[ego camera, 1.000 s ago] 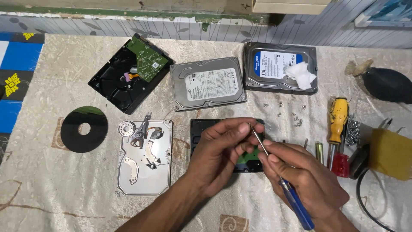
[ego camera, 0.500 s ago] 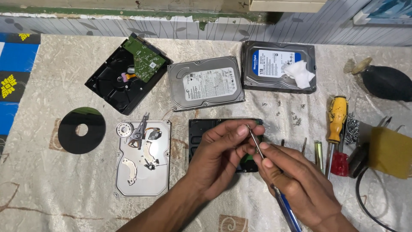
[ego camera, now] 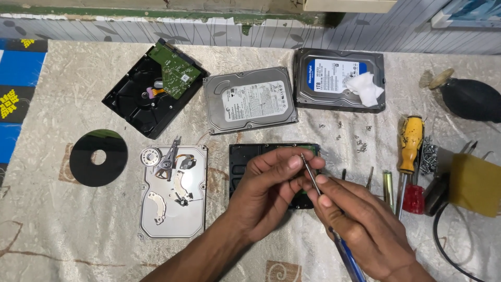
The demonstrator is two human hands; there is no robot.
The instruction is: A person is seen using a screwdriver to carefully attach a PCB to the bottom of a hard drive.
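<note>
My right hand [ego camera: 360,224] grips a thin screwdriver [ego camera: 314,183] with a blue handle, its metal tip pointing up toward my left fingers. My left hand [ego camera: 271,193] pinches at the screwdriver's tip; whether it holds something tiny there I cannot tell. Both hands hover over a black hard drive [ego camera: 250,156] lying board side up, mostly hidden beneath them. To the left lies an opened silver drive case [ego camera: 175,209] with loose arm and magnet parts on it.
A black platter disc [ego camera: 98,157] lies far left. At the back sit a black drive with a green board [ego camera: 151,91], a silver drive [ego camera: 249,99] and a blue-labelled drive [ego camera: 339,78]. A yellow-handled screwdriver [ego camera: 409,143], several screws, bits and a black air blower [ego camera: 469,99] lie right.
Both hands stay over the black drive. The screwdriver tip has shifted slightly as my left fingers work at it. Nothing else on the table has moved.
</note>
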